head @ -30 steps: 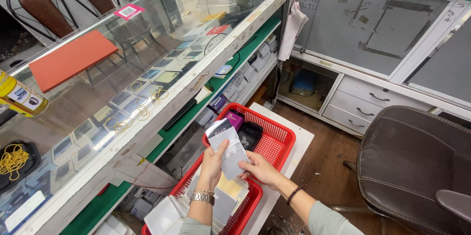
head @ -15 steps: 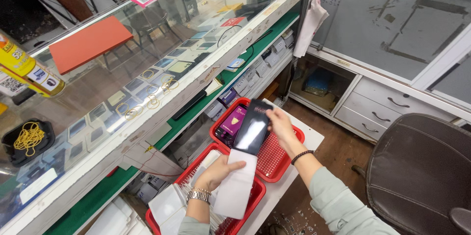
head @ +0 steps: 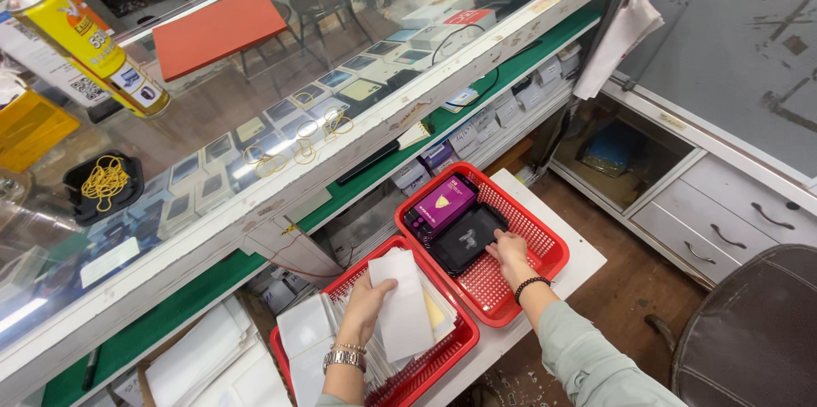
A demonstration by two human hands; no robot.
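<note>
My left hand [head: 368, 305] holds a white envelope-like packet [head: 402, 313] over the nearer red basket [head: 425, 369], which is packed with several white packets. My right hand [head: 511, 252] rests on a flat black packet [head: 466, 239] that lies in the farther red basket [head: 528, 228]. Next to that packet lies a purple box [head: 442, 203]. Both baskets stand on a small white table [head: 566, 275] in front of a glass counter.
The glass counter [head: 281, 118] on the left shows several small boxes inside; on top are a yellow spray can [head: 81, 37], an orange pad [head: 217, 28] and rubber bands [head: 104, 182]. White drawers [head: 723, 220] stand at right, a dark chair [head: 757, 330] at lower right.
My right hand lowered the black packet from mid-air into the farther red basket. My left hand stayed over the nearer basket with the white packet. The view has drawn closer.
</note>
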